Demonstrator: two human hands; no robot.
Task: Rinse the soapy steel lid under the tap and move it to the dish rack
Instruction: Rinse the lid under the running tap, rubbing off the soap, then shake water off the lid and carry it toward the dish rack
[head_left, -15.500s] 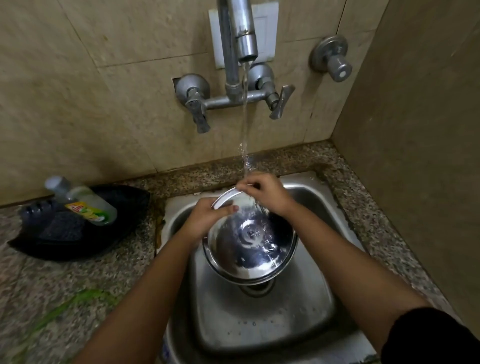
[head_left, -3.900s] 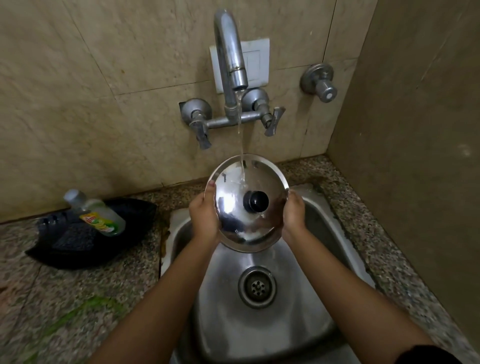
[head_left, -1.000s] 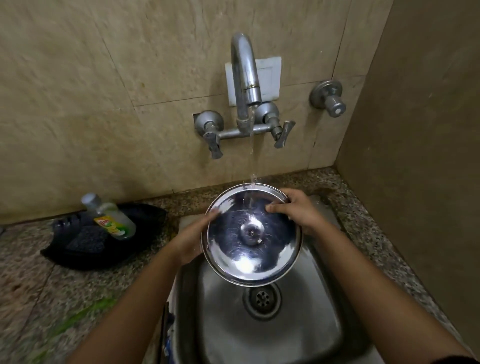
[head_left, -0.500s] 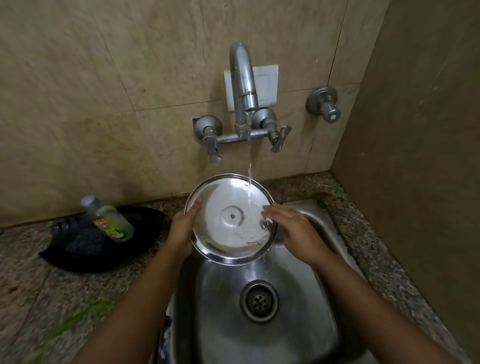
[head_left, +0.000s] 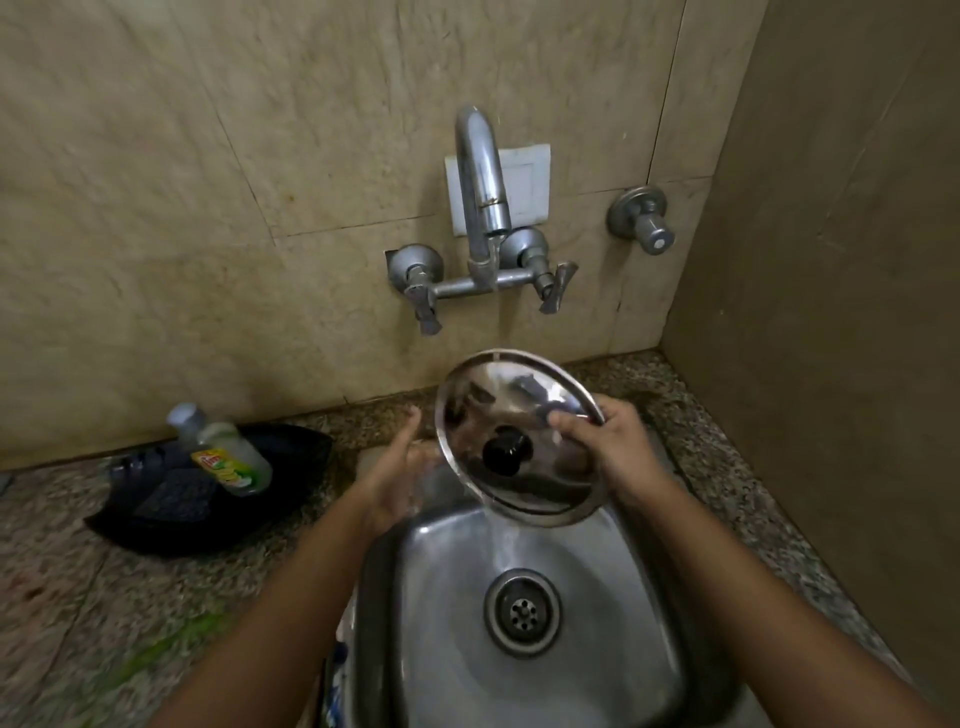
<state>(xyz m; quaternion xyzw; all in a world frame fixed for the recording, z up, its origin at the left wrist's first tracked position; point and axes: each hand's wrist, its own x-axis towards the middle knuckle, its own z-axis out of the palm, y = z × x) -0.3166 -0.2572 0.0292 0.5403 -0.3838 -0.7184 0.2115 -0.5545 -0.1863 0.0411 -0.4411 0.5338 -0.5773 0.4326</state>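
The round shiny steel lid (head_left: 519, 436) with its black knob (head_left: 506, 453) is up over the back half of the steel sink (head_left: 623, 649), tilted so the knob side faces me. A thin stream of water (head_left: 497, 322) drops from the curved chrome tap (head_left: 480, 176) onto the lid's upper rim, sheets down the dome and spills off the lower edge into the basin, just above the round drain (head_left: 522, 612).

My right hand (head_left: 613, 447) has the lid by its right rim, fingers curled over the front of the dome and clamped on the edge. My left hand (head_left: 400, 467) is off the lid, just beside its left rim, palm turned in and fingers loose and spread, gripping nothing; it looks blurred.

The tap rises from a wall mixer with two lever handles (head_left: 480, 280), in front of a white plate (head_left: 519, 192) on the beige tiled wall (head_left: 208, 208). A separate round chrome valve (head_left: 644, 218) sits further right on the same wall.

The sink is set into a speckled granite counter (head_left: 78, 597). To the left, well apart from the lid, a black plastic tray (head_left: 291, 467) rests on the counter against the wall, and a clear bottle with a yellow-green label (head_left: 223, 457) lies tilted in it.
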